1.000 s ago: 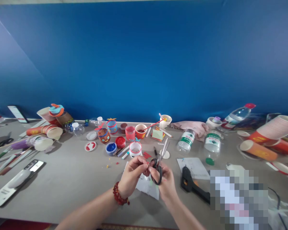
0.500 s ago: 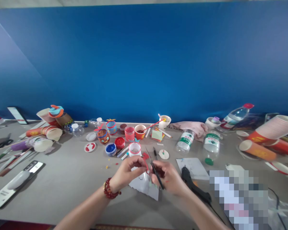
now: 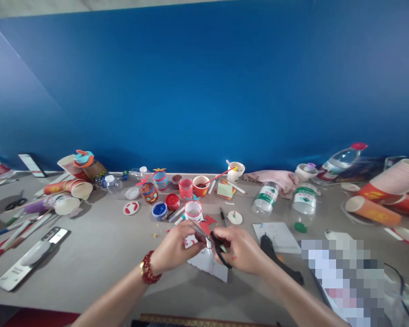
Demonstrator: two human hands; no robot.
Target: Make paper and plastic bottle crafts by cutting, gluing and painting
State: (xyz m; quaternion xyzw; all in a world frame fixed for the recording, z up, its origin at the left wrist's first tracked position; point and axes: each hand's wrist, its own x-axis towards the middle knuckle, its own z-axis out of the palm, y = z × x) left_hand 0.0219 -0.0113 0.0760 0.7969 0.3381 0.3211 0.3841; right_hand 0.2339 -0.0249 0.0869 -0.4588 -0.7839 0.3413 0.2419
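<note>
Red paper [image 3: 205, 227] just nearside of white jar [image 3: 192, 218]: likely light, easily creased, best held by edge. Left hand [image 3: 175, 247] pinched on it; right hand [image 3: 244, 250] clamped on scissors [image 3: 209, 237], likely stiff, by handles.

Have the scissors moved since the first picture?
Yes, the scissors swung left: first pointing up across the round white disc, now pointing left of it.
</note>
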